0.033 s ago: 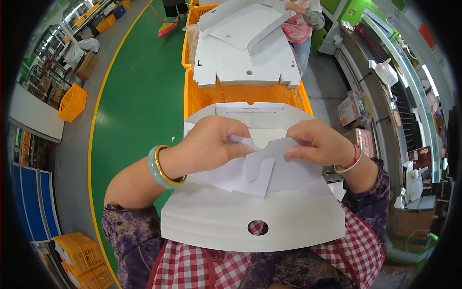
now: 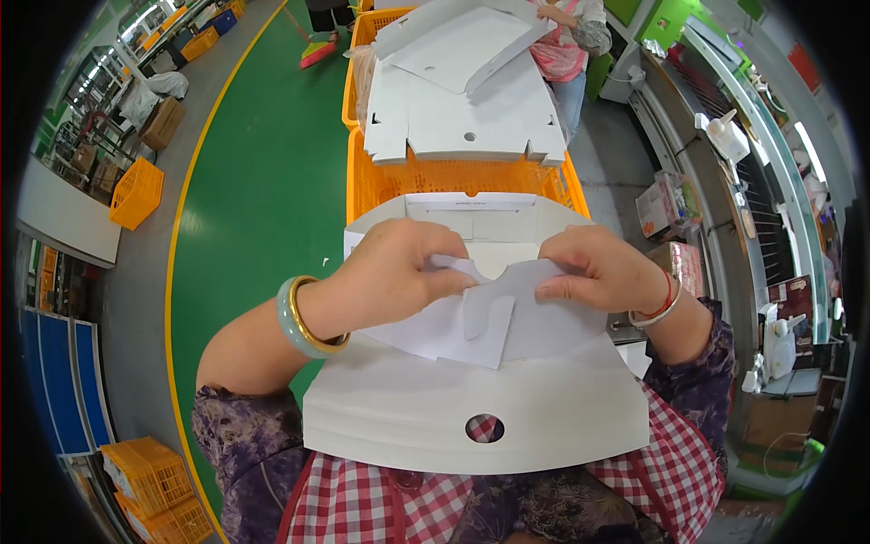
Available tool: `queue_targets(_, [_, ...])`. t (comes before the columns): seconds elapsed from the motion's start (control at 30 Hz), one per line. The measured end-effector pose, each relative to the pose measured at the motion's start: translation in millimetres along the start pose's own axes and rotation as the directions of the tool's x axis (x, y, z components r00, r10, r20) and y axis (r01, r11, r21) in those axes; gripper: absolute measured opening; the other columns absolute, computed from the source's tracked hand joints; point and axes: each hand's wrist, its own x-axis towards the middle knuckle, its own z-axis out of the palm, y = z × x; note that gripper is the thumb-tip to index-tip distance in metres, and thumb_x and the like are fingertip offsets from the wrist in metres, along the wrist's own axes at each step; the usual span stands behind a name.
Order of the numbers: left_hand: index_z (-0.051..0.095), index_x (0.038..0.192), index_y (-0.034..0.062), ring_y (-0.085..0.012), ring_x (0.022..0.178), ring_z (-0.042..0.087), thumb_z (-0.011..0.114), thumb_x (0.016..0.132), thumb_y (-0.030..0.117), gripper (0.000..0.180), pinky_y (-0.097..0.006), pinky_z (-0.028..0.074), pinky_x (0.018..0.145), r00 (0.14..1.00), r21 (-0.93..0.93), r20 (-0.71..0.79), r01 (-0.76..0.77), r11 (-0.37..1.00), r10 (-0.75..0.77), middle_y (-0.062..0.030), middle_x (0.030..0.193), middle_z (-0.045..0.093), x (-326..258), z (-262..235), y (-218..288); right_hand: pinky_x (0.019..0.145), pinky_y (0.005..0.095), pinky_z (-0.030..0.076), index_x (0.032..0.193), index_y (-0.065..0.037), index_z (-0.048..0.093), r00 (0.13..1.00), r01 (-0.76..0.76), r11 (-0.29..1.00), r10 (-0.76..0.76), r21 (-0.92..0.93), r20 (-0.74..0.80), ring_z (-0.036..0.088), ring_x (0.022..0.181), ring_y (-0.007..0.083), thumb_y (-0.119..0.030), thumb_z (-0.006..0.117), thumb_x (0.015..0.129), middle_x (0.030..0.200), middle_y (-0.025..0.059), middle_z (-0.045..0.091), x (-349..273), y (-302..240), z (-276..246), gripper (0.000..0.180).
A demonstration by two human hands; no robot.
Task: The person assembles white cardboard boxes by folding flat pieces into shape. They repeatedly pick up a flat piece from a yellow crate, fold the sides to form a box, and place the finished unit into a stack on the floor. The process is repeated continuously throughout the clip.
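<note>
Right in front of me lies a white cardboard box [image 2: 399, 408], partly folded, with an oval hole in its near panel. Its raised inner flaps [image 2: 553, 313] meet and overlap near the middle, where a curved notch shows at their upper edge. My left hand [image 2: 399, 272] pinches the left flap between thumb and fingers. On the other side of the notch, my right hand [image 2: 598, 272] pinches the right flap the same way. The far wall [image 2: 471, 203] of the box stands up beyond my hands. Part of the box's inside is hidden behind my hands and the flaps.
Beyond the box, a stack of white cardboard blanks [image 2: 462, 113] rests over orange crates [image 2: 381, 186]. Another person [image 2: 562, 45] stands at the far right of the stack. Green floor [image 2: 254, 181] runs along the left; a long machine bench [image 2: 725, 190] lines the right.
</note>
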Motion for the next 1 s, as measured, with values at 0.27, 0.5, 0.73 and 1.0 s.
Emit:
queue_targets(0.27, [0.056,0.115,0.0036,-0.0283,0.086,0.053,0.082,0.062,0.029,0.065,-0.034,0.044,0.078,0.992,0.499,0.076,-0.122,0.858,0.097,-0.0131,0.094,0.056,-21,-35,-1,0.059,0.0392,0.041,0.08,-0.003,0.058,0.999,-0.03,0.994,0.027,-0.109,-0.025,0.055,0.066,0.0344,-0.031,0.069,0.077,0.069,0.0166,0.056,-6,-2,0,0.03])
queue_targets(0.5, [0.04,0.134,0.0021,-0.0305,0.087,0.047,0.084,0.04,0.047,0.112,-0.039,0.04,0.082,0.993,0.682,-0.063,-0.028,0.731,0.097,-0.0116,0.093,0.047,-39,-16,-13,0.071,0.0398,0.043,0.083,-0.006,0.055,0.981,0.053,0.944,-0.109,-0.325,-0.157,0.054,0.076,0.0324,-0.039,0.078,0.063,0.079,0.0093,0.058,-16,19,6,0.044])
queue_targets(0.73, [0.047,0.122,0.0009,-0.0279,0.087,0.047,0.087,0.048,0.035,0.091,-0.037,0.042,0.08,0.988,0.55,-0.141,0.02,0.835,0.069,-0.0103,0.091,0.047,-55,-13,-32,0.079,0.0359,0.044,0.09,-0.002,0.057,0.945,-0.098,0.955,0.002,-0.278,-0.326,0.054,0.094,0.0248,-0.032,0.079,0.061,0.094,0.0074,0.059,-53,84,10,0.047])
queue_targets(1.0, [0.049,0.093,0.0031,-0.0145,0.086,0.047,0.074,0.065,0.009,0.037,-0.028,0.041,0.077,0.927,0.04,-0.37,0.072,0.997,-0.052,-0.0026,0.089,0.046,-56,-26,-83,0.065,0.0259,0.046,0.089,-0.006,0.057,0.838,-0.222,0.953,0.295,0.206,-0.46,0.057,0.081,0.0114,-0.028,0.079,0.067,0.097,0.0031,0.059,-63,83,42,0.038])
